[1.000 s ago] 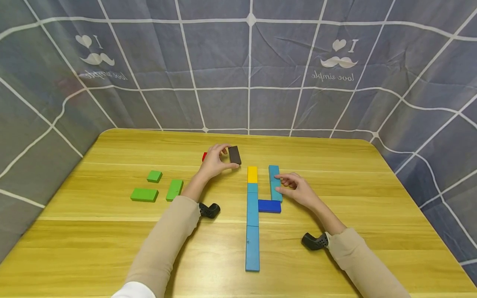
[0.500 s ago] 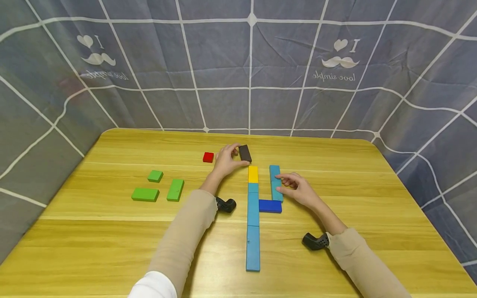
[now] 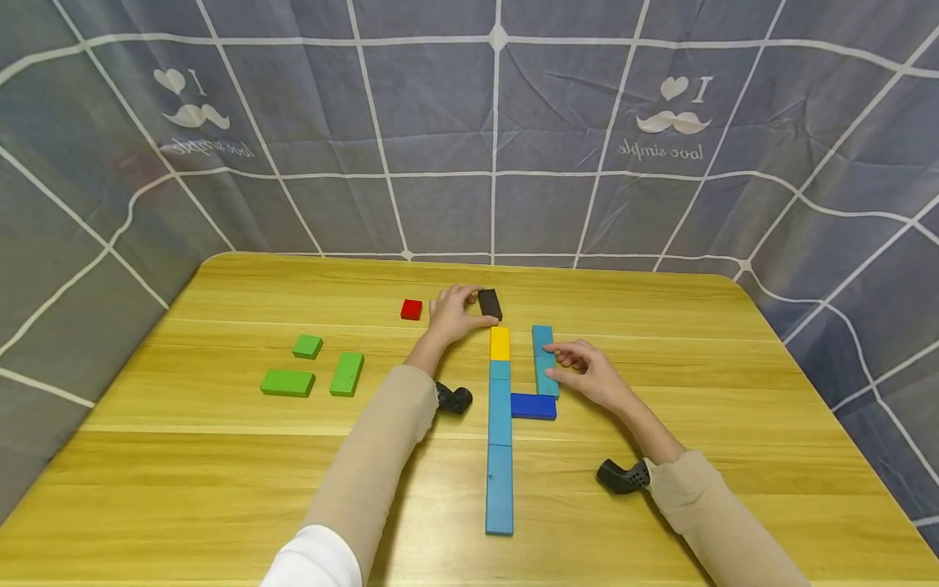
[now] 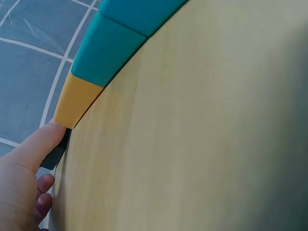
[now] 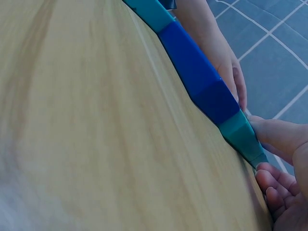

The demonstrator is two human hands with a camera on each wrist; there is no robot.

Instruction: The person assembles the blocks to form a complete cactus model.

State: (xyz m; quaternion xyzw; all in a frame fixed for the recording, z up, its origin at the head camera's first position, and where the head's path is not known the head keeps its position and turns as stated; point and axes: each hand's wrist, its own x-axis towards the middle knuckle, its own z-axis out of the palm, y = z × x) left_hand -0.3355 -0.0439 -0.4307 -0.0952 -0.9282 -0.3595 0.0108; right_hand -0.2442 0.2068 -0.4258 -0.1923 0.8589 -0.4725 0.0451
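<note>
A black block [image 3: 490,305] lies at the far end of a yellow block [image 3: 500,344]. My left hand [image 3: 453,314] grips it lengthwise, thumb at its near end and a finger at its far end. In the left wrist view the thumb is right at the join between the yellow block [image 4: 79,98] and the black block [image 4: 55,154]. My right hand [image 3: 590,375] rests its thumb and forefinger tips on two light blue blocks [image 3: 544,359] set end to end. The right wrist view shows that thumb [image 5: 274,132] against a light blue block [image 5: 240,134].
Several light blue blocks [image 3: 500,489] continue the line from the yellow one toward me. A dark blue block [image 3: 534,406] bridges to the right-hand light blue pair. A small red block [image 3: 412,310] and several green blocks [image 3: 346,375] lie to the left on the wooden table [image 3: 704,350].
The left hand has carried the black block rightward until it stands just beyond the yellow block, uncovering the red block. The right hand stays in place at the light blue pair.
</note>
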